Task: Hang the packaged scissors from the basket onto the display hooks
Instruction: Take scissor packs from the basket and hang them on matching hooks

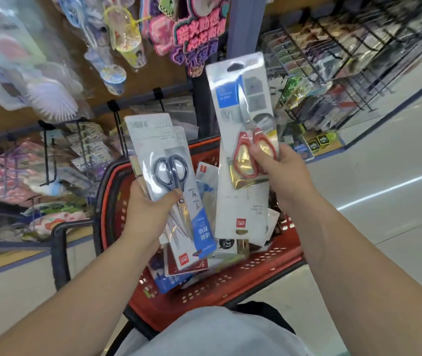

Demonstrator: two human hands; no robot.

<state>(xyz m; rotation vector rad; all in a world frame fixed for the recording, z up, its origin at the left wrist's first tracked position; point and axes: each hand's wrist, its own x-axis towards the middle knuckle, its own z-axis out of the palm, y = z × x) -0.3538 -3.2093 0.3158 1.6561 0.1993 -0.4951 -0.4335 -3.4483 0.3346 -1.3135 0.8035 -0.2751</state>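
Grey clothing (204,330) fills the bottom edge. Beyond it the left hand (150,211) grips a black-handled scissors pack (163,155), thumb across its front; a second pack behind it is mostly hidden. The right hand (279,170) pinches a red-handled scissors pack (243,111) at the handles, hang hole uppermost. Both packs are held above the red basket (204,296), whose other packs are largely covered. Farther off, black display hooks (117,116) carry blurred goods.

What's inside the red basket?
A pile of flat packets lies in the red basket. The black-handled scissors pack in the left hand and the red-handled scissors pack in the right hand cover much of it, so the bottom is hidden.
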